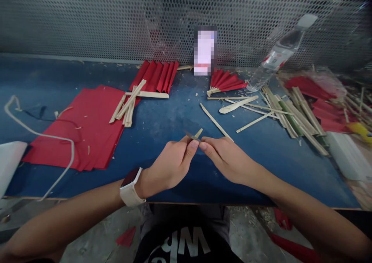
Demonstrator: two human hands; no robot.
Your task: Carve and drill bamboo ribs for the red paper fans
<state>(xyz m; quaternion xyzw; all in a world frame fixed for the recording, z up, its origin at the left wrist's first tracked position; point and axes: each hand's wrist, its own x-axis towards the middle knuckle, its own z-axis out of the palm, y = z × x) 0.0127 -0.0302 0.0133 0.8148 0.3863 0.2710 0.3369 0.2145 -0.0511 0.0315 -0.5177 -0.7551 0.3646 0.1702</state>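
Observation:
My left hand (171, 164), with a watch on its wrist, is closed around a short pale bamboo strip (199, 132) whose tip sticks up past the thumb. My right hand (225, 156) meets it thumb to thumb, its fingers curled shut on a knife. The thin dark knife blade (189, 134) points left and lies against the strip; the handle is hidden in the fist. Just beyond the right knuckles lies a long bamboo slat (216, 121). A paddle-shaped bamboo piece (238, 104) rests across thin sticks farther back.
Red paper sheets (78, 127) lie left, near a white cord (49, 135). Bamboo sticks (128, 106) overlap pleated red paper (157, 77). A small red fan (226, 81), phone (205, 52) and water bottle (274, 57) stand behind. Bamboo strips (293, 112) are piled right.

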